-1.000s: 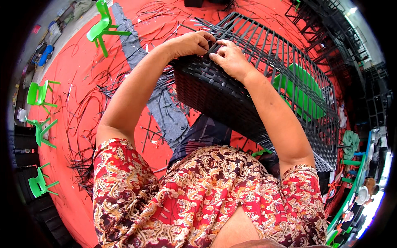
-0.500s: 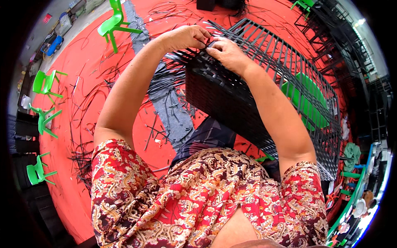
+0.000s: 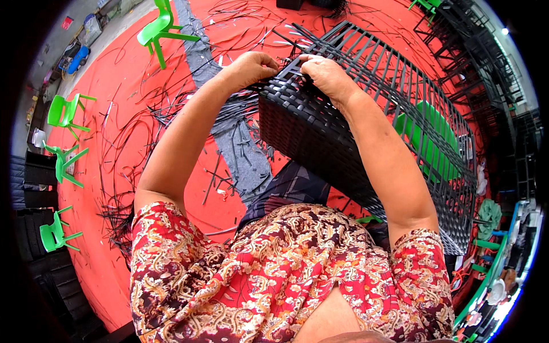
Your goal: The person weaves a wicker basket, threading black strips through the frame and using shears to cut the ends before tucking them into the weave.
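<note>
In front of me stands a large black woven wicker frame (image 3: 309,128), its near side densely woven and its far part an open lattice of bars and strips. At its far left corner my left hand (image 3: 255,67) is closed, thumb and fingers pinched around a black strip (image 3: 271,86) that is partly hidden by them. My right hand (image 3: 327,77) grips the woven top edge a little to the right, fingers curled over the black strips there. Loose strip ends stick out between and beyond both hands.
Cut black strips (image 3: 234,111) lie across the red floor covering (image 3: 189,188) and a grey fabric runner (image 3: 240,154). Small green chairs (image 3: 163,28) stand to the left. A green seat (image 3: 429,140) shows through the lattice. Black metal frames (image 3: 474,68) are stacked at the right.
My left hand has drawn back toward me and left, away from the right hand. The right hand has shifted slightly right and nearer along the edge.
</note>
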Demonstrator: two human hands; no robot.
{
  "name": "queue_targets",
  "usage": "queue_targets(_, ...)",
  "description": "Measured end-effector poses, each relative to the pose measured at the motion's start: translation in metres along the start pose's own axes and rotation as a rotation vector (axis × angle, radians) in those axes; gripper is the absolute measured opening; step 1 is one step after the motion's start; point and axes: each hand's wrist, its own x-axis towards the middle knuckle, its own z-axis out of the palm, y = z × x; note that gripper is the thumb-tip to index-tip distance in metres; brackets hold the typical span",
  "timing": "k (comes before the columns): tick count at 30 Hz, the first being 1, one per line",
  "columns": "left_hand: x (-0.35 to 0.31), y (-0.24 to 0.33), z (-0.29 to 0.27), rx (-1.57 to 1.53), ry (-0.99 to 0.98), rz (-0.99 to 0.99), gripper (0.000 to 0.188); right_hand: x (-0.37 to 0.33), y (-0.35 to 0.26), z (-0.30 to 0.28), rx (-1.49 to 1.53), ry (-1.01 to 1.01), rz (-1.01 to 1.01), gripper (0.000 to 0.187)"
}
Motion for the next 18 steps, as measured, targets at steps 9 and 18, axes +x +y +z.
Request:
queue_targets(9,0.001,0.037,0.011,0.523,0.165,0.233,0.024,-0.003,0.004,-0.006,0.059,0.056,0.029,0.024)
queue_targets(18,0.019,0.05,0.018,0.833,0.2,0.16,0.028,-0.001,0.005,-0.002,-0.067,0.066,-0.04,0.023)
